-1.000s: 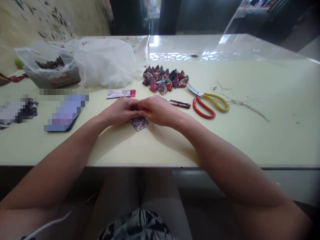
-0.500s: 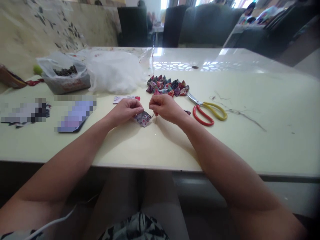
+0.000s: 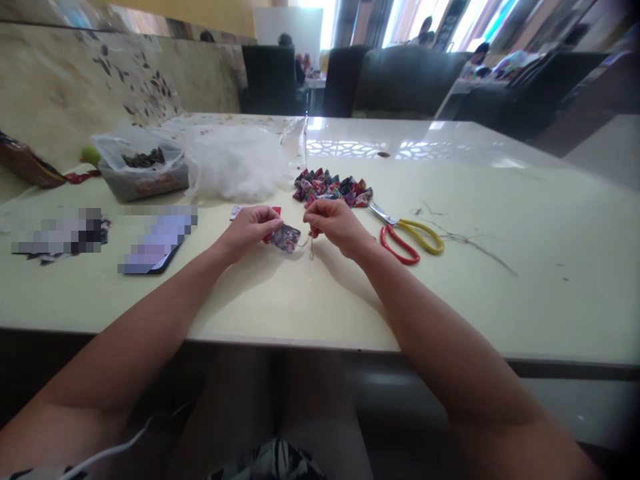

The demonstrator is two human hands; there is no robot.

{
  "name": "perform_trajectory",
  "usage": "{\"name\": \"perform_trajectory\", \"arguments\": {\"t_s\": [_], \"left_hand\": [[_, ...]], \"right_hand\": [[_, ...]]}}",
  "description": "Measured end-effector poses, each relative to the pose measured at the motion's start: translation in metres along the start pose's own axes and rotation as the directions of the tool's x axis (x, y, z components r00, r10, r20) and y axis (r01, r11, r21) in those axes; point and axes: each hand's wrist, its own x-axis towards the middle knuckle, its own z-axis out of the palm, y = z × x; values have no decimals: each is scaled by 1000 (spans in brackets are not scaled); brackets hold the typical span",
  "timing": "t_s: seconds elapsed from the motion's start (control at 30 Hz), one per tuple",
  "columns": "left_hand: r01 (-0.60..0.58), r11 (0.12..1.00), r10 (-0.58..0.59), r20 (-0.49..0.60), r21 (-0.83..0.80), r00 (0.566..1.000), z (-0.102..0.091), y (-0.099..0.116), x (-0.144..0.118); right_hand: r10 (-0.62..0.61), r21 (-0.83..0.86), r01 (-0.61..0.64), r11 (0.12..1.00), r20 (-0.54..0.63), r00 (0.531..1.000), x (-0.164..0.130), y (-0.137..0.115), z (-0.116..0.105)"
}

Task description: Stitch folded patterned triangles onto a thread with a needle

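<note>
My left hand (image 3: 253,230) pinches a small dark floral fabric piece (image 3: 287,239) by its left edge, just above the table. Close to its right, my right hand (image 3: 333,223) has thumb and fingers pressed together on a thread (image 3: 312,248), which hangs in a loop below the fingertips and runs toward the fabric. Whether a needle is in those fingers is too small to see. Behind my right hand lies a cluster of pointed, patterned fabric pieces (image 3: 330,185). Another folded fabric bit (image 3: 241,211), white and red, lies partly hidden behind my left hand.
Scissors (image 3: 417,235) with red and yellow handles lie right of my right hand, beside loose threads (image 3: 475,243). At left are a phone (image 3: 163,240), dark fabric scraps (image 3: 60,240), a bag of dark filling (image 3: 150,177) and a bag of white stuffing (image 3: 240,163). Chairs (image 3: 410,83) stand beyond.
The camera view has tilted up a little, so the table sits lower. My right hand still pinches the thread, whose loop shows more plainly. The fabric stays in my left hand.
</note>
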Motion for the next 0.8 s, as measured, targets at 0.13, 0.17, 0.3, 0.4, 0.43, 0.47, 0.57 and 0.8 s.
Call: {"name": "perform_trajectory", "arguments": {"t_s": [0.13, 0.17, 0.3, 0.4, 0.43, 0.47, 0.57, 0.8], "left_hand": [[-4, 1000, 4, -24, 13, 1000, 0, 1, 0], [-2, 1000, 2, -28, 10, 1000, 0, 1, 0], [10, 1000, -11, -42, -24, 999, 0, 0, 0], [15, 998, -17, -23, -61, 1000, 0, 0, -1], [17, 997, -18, -9, -73, 1000, 0, 0, -1], [19, 996, -19, 5, -83, 1000, 0, 1, -1], [26, 995, -23, 31, -95, 999, 0, 0, -1], [38, 993, -32, 58, -109, 998, -1, -2, 0]], "right_hand": [[72, 119, -70, 990, -9, 997, -4, -8, 2], [86, 145, -84, 986, -8, 996, -5, -10, 2], [127, 230, -123, 965, -4, 992, -7, -14, 0], [149, 286, -140, 948, -12, 989, -7, -13, -2], [155, 304, -143, 942, -14, 988, -6, -13, -2], [160, 322, -147, 935, -17, 987, -6, -12, -2], [175, 365, -157, 917, -15, 984, -5, -10, -3], [199, 428, -182, 885, 5, 980, -4, -7, -6]]}}
